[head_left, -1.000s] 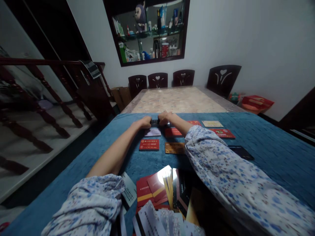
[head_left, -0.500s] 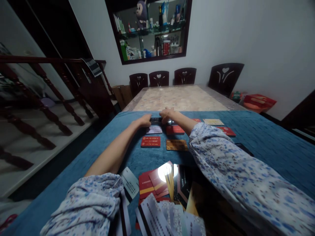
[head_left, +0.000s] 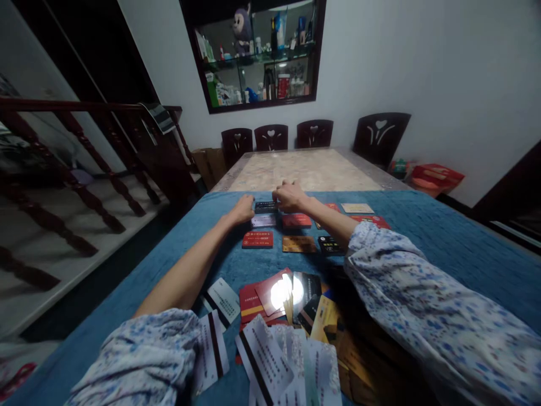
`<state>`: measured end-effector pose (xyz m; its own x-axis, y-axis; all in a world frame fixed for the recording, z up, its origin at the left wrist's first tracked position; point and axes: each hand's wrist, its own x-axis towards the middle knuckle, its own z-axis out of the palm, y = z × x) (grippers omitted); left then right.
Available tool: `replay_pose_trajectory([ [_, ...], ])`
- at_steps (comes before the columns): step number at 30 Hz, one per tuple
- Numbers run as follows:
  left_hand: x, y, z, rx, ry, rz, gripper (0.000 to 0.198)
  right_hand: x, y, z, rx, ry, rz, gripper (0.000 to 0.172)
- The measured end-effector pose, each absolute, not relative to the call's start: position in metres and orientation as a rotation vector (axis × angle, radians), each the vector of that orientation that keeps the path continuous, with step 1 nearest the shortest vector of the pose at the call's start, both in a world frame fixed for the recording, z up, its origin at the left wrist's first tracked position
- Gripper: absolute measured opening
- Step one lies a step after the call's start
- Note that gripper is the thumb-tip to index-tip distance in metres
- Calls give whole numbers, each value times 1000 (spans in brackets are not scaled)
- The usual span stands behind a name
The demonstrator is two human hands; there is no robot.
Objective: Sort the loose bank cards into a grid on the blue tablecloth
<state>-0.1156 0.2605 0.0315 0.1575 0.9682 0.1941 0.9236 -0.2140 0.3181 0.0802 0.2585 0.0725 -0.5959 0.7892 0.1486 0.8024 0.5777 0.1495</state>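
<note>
My left hand (head_left: 242, 210) is at the left end of a black card (head_left: 265, 206) in the far row. Its fingers are loosely bent and seem to hold nothing. My right hand (head_left: 291, 196) arches at that card's right end, fingers bent and apart; whether a fingertip touches the card is hidden. Nearer me lie a pale purple card (head_left: 264, 221), a red card (head_left: 296, 220), a bright red card (head_left: 257, 239), a gold card (head_left: 299, 244) and a black VIP card (head_left: 331, 245). The right forearm partly covers the cards on the right.
Close to me lies a loose pile of white cards (head_left: 266, 358), dark red cards (head_left: 251, 301) and gold cards (head_left: 323, 318). A blue cloth (head_left: 186, 225) covers the near table. Dark chairs (head_left: 315, 134) stand behind the table, and a wooden railing (head_left: 105, 163) runs at left.
My hands have drawn slightly apart, the right one back and to the right, so more of the black card shows. The view has shifted slightly, and the black VIP card now shows.
</note>
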Motion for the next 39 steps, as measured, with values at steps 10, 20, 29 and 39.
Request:
replay_pose_trajectory([
  [10,-101,204,34,2443,1914,483,21,93,215,67,-1291,-2707,-344,28],
  [20,-98,163,34,2464,1873,512,14,103,172,64,-1214,-2716,-309,23],
  [29,-96,122,32,2494,1777,596,13,109,139,54,-1143,-2716,-279,17],
  [39,-105,68,20,2524,1640,690,13,107,91,48,-1002,-2761,-188,16],
])
